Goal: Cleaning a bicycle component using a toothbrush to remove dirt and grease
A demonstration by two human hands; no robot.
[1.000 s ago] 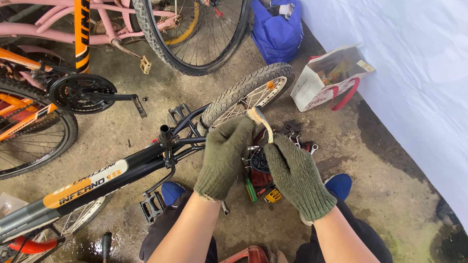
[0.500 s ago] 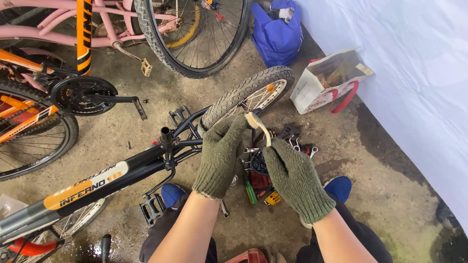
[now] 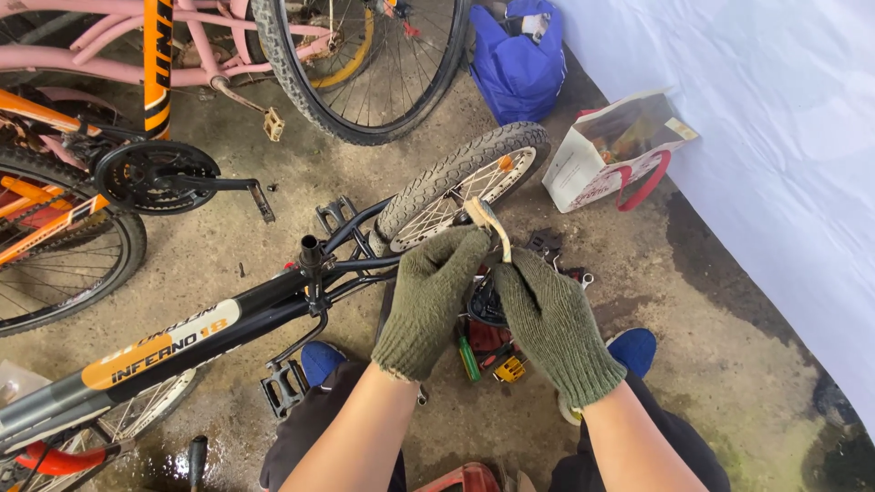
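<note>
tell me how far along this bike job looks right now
Looks done: the black bicycle frame lies on the concrete floor with its seat tube open and no saddle. In hand: both green knit-gloved hands, left hand and right hand, pinch a pale curved strip beside the small spoked rear wheel. Left: loose tools remain spread below; what the strip is for is unclear.

Two green-gloved hands, left hand (image 3: pixel 428 296) and right hand (image 3: pixel 551 323), on a pale curved piece (image 3: pixel 488 223) above a black bicycle (image 3: pixel 264 305).

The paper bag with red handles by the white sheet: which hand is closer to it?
Right. The right hand sits on the side of the paper bag, below and left of it. The left hand is farther left, beside the small bicycle wheel.
</note>
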